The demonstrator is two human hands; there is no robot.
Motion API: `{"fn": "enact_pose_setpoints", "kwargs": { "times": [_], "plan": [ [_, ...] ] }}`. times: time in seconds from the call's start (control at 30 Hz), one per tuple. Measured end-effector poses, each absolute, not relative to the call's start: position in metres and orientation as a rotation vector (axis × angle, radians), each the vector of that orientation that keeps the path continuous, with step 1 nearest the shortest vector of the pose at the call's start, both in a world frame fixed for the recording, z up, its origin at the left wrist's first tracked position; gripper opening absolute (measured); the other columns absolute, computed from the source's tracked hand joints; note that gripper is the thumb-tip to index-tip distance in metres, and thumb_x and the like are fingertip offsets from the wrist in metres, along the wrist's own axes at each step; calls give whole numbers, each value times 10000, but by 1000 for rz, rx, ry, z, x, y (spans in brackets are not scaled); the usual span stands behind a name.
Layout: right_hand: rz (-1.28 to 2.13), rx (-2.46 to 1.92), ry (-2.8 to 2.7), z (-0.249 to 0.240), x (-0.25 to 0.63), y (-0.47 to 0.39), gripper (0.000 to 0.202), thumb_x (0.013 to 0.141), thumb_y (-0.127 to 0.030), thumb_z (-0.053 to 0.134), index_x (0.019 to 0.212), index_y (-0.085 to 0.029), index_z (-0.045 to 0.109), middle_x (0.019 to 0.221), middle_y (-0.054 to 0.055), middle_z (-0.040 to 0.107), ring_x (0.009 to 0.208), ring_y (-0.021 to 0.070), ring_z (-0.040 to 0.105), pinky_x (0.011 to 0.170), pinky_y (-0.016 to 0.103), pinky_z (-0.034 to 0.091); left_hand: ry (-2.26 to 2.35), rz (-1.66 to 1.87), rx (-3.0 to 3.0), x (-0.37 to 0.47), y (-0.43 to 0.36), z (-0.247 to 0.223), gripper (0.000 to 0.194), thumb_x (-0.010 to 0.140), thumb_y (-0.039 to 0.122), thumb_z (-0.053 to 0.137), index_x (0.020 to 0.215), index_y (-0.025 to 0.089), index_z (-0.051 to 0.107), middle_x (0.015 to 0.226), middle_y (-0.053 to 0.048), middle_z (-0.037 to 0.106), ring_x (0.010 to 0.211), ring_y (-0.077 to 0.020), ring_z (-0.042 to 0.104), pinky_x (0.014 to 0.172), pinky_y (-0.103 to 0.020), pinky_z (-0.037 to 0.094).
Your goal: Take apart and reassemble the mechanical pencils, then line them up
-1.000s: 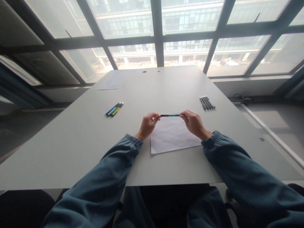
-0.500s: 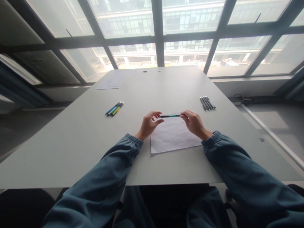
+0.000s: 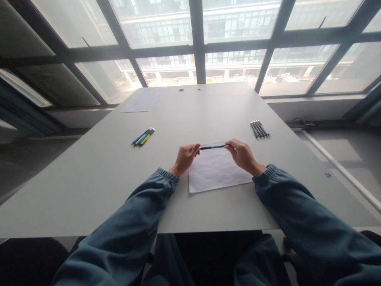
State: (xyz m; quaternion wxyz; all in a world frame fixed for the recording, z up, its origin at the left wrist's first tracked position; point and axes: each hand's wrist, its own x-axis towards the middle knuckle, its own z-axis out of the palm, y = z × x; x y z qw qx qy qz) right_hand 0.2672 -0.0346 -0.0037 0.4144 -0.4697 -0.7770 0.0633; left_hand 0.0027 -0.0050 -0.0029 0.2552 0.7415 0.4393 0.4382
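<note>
Above the far part of a sheet of white paper (image 3: 217, 174), near the front of the counter (image 3: 89, 190), a pen (image 3: 212, 147) with a dark left end and a green stretch along its barrel is held nearly level, running crosswise between two hands. The left hand (image 3: 186, 157) has a narrow grip, thumb and fingers drawn together at the pen's dark end. The right hand (image 3: 242, 155) pinches the opposite end, its grip just as narrow, with the fingers covering that tip. Both wrists emerge from the gathered cuffs of blue sleeves (image 3: 131, 218). The paper lies slightly askew, its near left corner in plain view and its right side partly hidden by the right hand and cuff.

To the left, well apart from the hands, a slanting cluster of coloured pens (image 3: 145, 138) lies on the counter, with blue, green and yellow showing. To the right, a row of dark pens (image 3: 260, 130) lies side by side, also slanting. Toward the far left corner rest pale sheets (image 3: 135, 102), and past the counter's far end stand large dark-framed windows (image 3: 166, 24).
</note>
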Motion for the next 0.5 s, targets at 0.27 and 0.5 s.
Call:
{"fn": "enact_pose_setpoints", "kwargs": {
  "times": [0.27, 0.5],
  "plan": [
    [179, -1203, -1928, -5, 268, -34, 384, 1041, -482, 429, 912, -215, 673, 866, 67, 708, 691, 189, 584, 668, 309, 420, 1172, 1262, 2068, 2, -7, 1, 448, 937, 540, 599, 679, 192, 717, 721, -41, 739, 688, -182, 641, 726, -311, 491],
    [180, -1202, -1908, -4, 270, -33, 358, 1038, -459, 447, 912, -214, 676, 864, 67, 707, 719, 197, 596, 689, 315, 431, 1104, 1306, 2090, 2, -3, -3, 346, 892, 532, 684, 819, 203, 762, 822, -49, 766, 734, -182, 658, 756, -318, 516]
  ]
}}
